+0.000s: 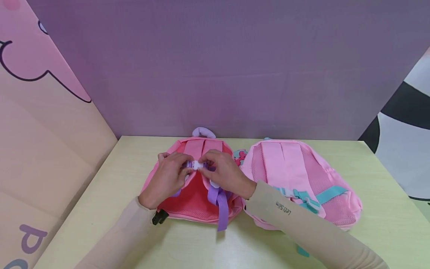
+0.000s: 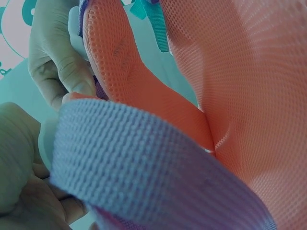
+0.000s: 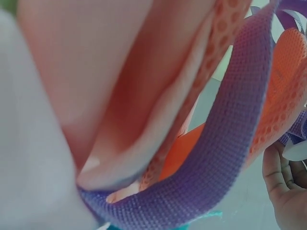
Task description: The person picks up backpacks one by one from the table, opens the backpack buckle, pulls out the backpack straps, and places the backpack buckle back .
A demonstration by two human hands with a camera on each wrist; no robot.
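Beige sleeves (image 1: 295,224) reach over the pale table (image 1: 188,254), where a light-pink backpack (image 1: 285,157) and, left of it, a red-meshed backpack (image 1: 198,209) lie straps up, presumably so their fastenings stay reachable. Above the red mesh, the left hand (image 1: 169,173) and right hand (image 1: 225,172) pinch opposite ends of its white chest-strap buckle (image 1: 196,165) between thumb and fingers, probably to keep it aligned.

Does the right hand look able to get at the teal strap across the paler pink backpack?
Probably, but not without letting go: the right hand pinches the white buckle. The teal strap itself lies mostly uncovered on the paler backpack, beside the right sleeve.
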